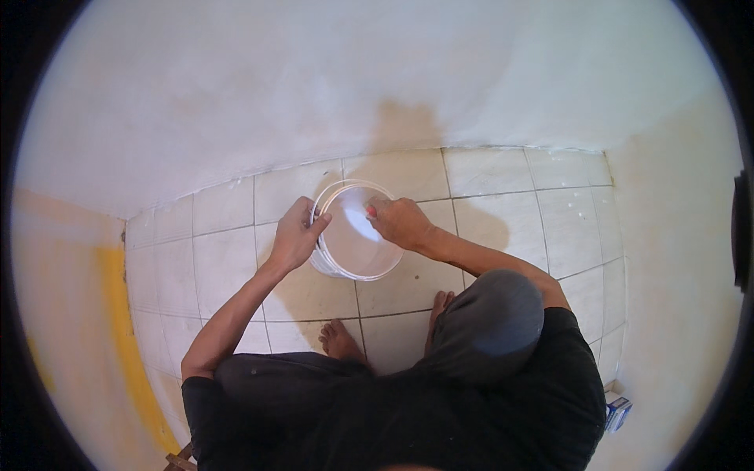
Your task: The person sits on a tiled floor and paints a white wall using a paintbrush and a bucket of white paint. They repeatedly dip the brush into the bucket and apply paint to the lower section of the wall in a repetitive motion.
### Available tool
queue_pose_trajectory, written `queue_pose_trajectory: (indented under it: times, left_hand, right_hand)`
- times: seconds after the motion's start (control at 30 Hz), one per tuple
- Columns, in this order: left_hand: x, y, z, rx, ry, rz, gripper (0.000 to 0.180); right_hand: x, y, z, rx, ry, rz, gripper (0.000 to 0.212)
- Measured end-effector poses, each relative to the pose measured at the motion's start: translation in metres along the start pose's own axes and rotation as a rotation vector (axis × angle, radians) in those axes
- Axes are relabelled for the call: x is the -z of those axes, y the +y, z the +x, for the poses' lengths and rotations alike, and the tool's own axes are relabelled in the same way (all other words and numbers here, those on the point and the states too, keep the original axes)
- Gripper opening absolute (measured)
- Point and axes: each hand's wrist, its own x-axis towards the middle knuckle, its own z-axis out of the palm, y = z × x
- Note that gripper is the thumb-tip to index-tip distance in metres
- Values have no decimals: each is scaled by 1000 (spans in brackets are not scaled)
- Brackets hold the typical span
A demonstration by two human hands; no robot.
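Note:
A round white bucket is in front of me, above or on the tiled floor; which of the two I cannot tell. My left hand grips its left rim, thumb over the edge and fingers outside. Along the far side of the rim runs a thin pale handle. My right hand is closed around a small red-ended tool at the right side of the bucket's mouth. Most of that tool is hidden, so its kind does not show. Inside, the bucket looks pale, with a bright patch of light.
Pale floor tiles meet a whitish wall ahead. A yellow strip marks the left wall. At lower right a blue-and-white box sits by the wall; a brown wooden piece shows at lower left. My bare feet are below the bucket.

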Motion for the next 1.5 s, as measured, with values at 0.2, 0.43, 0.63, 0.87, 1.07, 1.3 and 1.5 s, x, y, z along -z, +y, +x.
queue_pose_trajectory:
  times: [0.2,0.43,0.63,0.87,1.07,1.3,1.5]
  left_hand:
    - [-1,1,-4,48,-11,-47,28]
    - [-3,-2,-2,19,-20,-85,26]
    - [0,3,-5,11,-35,-52,26]
    - [-2,-7,0,-85,15,38,26]
    - [-9,-12,1,-19,-18,-32,23]
    - [-10,-2,-4,4,6,-63,25]
    - [-7,0,-6,49,-16,-73,21]
  right_hand:
    - [22,-7,-9,302,-79,119,19]
    - [28,-13,-8,-3,-190,257,23]
    - [5,-3,1,-56,64,91,24]
    - [37,-17,-8,176,108,68,20]
    - [20,-8,-16,-202,-179,620,33]
    - [-1,14,-19,-121,174,148,35]
    - [51,39,-60,-300,650,603,26]
